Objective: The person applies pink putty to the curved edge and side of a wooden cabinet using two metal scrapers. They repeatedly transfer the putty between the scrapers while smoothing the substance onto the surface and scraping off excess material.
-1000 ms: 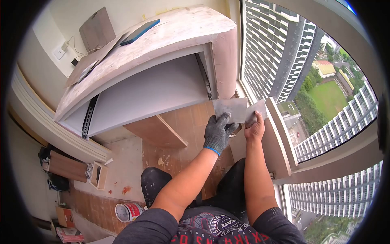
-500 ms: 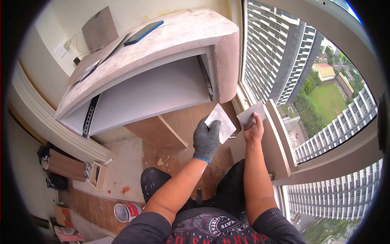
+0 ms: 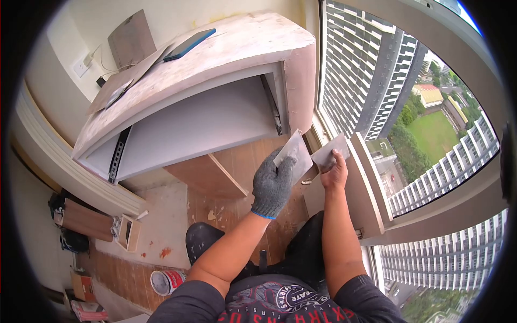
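My left hand (image 3: 272,183), in a grey knit glove with a blue cuff, grips a flat metal scraper blade (image 3: 297,154) tilted on edge. My bare right hand (image 3: 335,173) holds a second, smaller scraper blade (image 3: 329,149), its forefinger pressed on the blade. The two blades sit close together, just apart. Both hands hover beside the lower right corner of a putty-smeared built-in cabinet (image 3: 237,40) and next to a brown wooden panel (image 3: 362,188) along the window.
A phone (image 3: 189,43) and boards lie on the cabinet top. Below are a wood-look floor, a paint tin (image 3: 167,281), a small wooden box (image 3: 128,232) and bags at the left. A large window (image 3: 409,97) on the right looks onto high-rise buildings.
The left hand's blade was overlapping the right blade a second ago, then swung away and tilted up. Now it has edged back toward the right blade. The right hand has barely moved.
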Available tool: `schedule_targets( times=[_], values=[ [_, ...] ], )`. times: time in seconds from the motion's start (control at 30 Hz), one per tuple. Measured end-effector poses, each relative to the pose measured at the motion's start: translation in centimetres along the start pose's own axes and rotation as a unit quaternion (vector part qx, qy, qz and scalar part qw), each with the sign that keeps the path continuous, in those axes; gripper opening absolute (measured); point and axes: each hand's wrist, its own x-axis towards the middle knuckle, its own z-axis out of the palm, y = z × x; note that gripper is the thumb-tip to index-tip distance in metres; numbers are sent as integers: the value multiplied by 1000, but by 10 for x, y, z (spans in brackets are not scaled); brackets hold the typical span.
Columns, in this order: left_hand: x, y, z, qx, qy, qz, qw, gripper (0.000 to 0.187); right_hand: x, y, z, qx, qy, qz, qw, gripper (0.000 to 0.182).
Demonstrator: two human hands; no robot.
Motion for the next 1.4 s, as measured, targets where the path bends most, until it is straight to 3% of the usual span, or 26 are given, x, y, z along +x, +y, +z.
schedule_targets(
  times=[0.2,0.33,0.43,0.53,0.63,0.77,0.83,0.97,1.07,1.17,1.4],
  values=[
    [-13,0,-49,223,-42,226,947,27,-47,-12,28,16,-127,113,985,36],
    [-19,11,-68,298,-137,344,880,25,-84,-6,60,-88,-144,137,976,38],
    [-20,22,-80,374,-201,363,829,30,-88,-12,61,21,-182,168,968,35],
    [-17,5,-96,353,-226,323,848,30,-97,-42,67,19,-216,97,971,33],
    [-7,20,-105,327,-131,271,896,29,-106,-50,76,-37,-194,34,980,31],
    [4,44,-102,132,-98,92,982,26,-118,-62,93,-95,-199,-32,975,31],
    [2,54,-99,9,-97,-5,995,24,-120,-70,94,-69,-253,-5,965,34],
    [1,56,-100,-83,-161,-89,979,23,-120,-79,91,-16,-365,132,922,38],
    [-7,35,-93,-167,-170,-162,958,25,-126,-67,90,-70,-369,175,910,39],
    [-10,47,-87,-302,-176,-265,899,32,-131,-54,92,-126,-328,147,925,37],
    [-18,28,-100,-358,-185,-272,874,29,-131,-47,87,-212,-279,95,932,32]
  ],
)
